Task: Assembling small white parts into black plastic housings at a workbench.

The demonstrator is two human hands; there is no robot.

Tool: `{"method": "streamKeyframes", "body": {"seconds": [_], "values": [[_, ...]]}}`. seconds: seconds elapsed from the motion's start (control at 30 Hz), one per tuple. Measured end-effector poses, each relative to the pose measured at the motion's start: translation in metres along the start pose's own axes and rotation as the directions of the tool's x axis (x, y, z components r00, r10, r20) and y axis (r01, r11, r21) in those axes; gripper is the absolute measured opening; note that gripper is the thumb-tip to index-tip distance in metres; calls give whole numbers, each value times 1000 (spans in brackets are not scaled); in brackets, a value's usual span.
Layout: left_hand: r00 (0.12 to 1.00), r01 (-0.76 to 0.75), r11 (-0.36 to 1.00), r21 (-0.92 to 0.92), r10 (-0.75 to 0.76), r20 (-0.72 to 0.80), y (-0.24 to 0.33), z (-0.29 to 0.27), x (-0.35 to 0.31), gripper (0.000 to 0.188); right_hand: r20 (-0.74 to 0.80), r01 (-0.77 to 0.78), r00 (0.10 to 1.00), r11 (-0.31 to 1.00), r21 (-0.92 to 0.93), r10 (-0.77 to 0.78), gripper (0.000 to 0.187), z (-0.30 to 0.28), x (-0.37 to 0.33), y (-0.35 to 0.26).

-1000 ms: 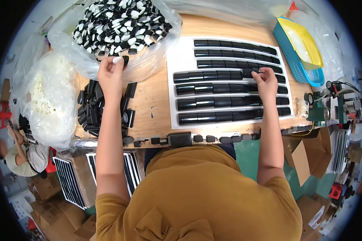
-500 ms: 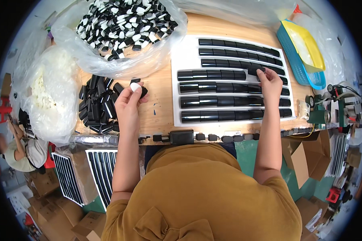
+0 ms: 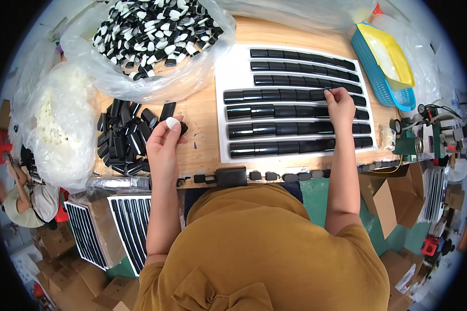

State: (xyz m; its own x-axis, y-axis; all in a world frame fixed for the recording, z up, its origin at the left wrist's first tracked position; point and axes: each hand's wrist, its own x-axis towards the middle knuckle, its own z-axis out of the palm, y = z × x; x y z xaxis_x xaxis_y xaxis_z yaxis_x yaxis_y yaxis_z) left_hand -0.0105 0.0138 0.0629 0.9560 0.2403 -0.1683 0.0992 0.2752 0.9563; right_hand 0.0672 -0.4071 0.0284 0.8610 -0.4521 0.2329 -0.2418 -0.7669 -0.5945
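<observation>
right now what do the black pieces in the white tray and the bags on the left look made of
Black pieces: seemingly glossy moulded plastic, with bright highlights along their tops. White tray: matte, possibly foam or plastic; unclear. Bags: thin clear plastic film, crinkled and see-through. The left hand holds a small white cap, likely plastic.

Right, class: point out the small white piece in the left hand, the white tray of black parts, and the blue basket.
small white piece [image 3: 172, 123], head view, on its rounded top.
white tray [image 3: 220, 98], head view, on its bare left margin.
blue basket [image 3: 373, 72], head view, on its left wall.
</observation>
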Motion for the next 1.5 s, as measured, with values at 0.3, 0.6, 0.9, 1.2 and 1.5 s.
{"method": "streamKeyframes", "body": {"seconds": [0.3, 0.6, 0.9, 1.2, 1.5], "values": [[1000, -24, 999, 42, 24, -10, 1, -1, -3, 19, -84, 108, 986, 936, -334, -144, 18, -2, -24, -22], [997, -28, 999, 15, 27, 78, -2, 4, -2, 20, 130, 561, 819, 828, 23, -558, 14, 17, -30, -65], [994, 53, 998, 28, -56, 96, -1, 11, -12, 22, 363, 720, 534, 636, 279, -764, 22, 80, -51, -170], [991, 104, 995, 8, -104, 83, -5, -12, -16, 25, 445, 856, 266, 421, 299, -855, 38, 80, -44, -181], [966, 92, 992, 84, -109, 233, -7, -9, -14, 33, 462, 803, 302, 484, 348, -834, 34, 60, -33, -167]]}}
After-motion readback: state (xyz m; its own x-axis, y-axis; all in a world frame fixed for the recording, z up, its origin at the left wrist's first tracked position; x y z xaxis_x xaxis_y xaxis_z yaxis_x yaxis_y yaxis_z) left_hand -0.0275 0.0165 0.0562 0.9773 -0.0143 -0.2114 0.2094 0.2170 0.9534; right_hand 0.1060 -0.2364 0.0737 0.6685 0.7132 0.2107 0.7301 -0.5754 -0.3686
